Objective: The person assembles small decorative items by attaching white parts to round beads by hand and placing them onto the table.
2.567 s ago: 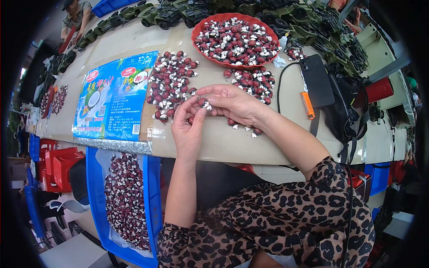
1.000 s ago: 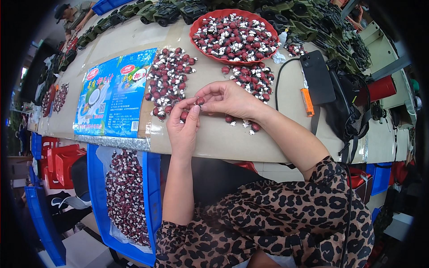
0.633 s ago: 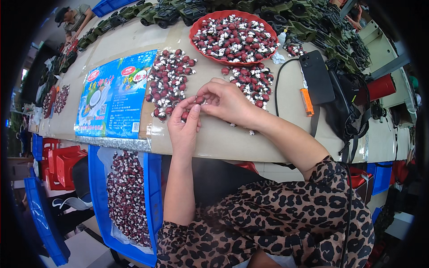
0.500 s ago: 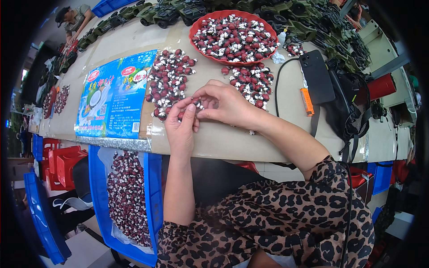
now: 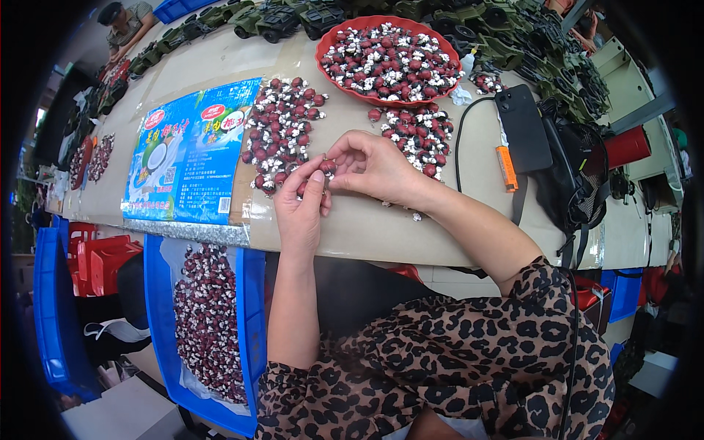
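Note:
Above the table's front edge, my left hand and my right hand meet fingertip to fingertip. Both pinch one small dark-red and white toy figure, its red rounded side showing. A second red piece is tucked among the left fingers, partly hidden. Just beyond the left hand lies a loose pile of the same figures. Another pile spreads past the right hand. Behind them stands a red scalloped bowl heaped with more.
Flattened blue printed carton lies left on the table. Below the edge, a blue crate holds many figures. At right are a black phone, an orange-labelled tube and a black bag. Green toy vehicles line the back.
The figure between my fingertips has turned, now showing its red side instead of white. My right fingers have shifted slightly around it. The whole view has moved a little.

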Available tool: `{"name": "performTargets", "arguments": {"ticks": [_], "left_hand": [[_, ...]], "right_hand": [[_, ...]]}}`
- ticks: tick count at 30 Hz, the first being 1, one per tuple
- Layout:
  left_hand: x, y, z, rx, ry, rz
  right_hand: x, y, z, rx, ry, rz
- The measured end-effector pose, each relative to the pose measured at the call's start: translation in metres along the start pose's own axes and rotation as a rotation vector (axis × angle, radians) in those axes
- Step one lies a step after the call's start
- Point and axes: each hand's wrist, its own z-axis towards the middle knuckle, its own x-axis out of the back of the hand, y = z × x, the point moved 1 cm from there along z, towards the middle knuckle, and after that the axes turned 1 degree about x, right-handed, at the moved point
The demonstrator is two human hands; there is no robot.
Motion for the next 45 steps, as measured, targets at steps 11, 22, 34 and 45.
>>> {"name": "performTargets", "arguments": {"ticks": [11, 22, 34, 45], "left_hand": [[0.0, 0.0, -0.001, 0.042, -0.01, 0.001], [0.001, 0.002, 0.0, 0.019, -0.032, -0.009], [0.032, 0.02, -0.004, 0.158, 0.032, -0.908], [0.076, 0.027, -0.009, 0.127, 0.196, -0.776]], "right_hand": [[0.0, 0.002, -0.002, -0.047, -0.005, 0.052], [-0.004, -0.001, -0.003, 0.09, 0.057, -0.054], [0.001, 0.0, 0.005, 0.015, 0.011, -0.296], [-0.049, -0.018, 0.028, 0.123, -0.184, -0.943]]}}
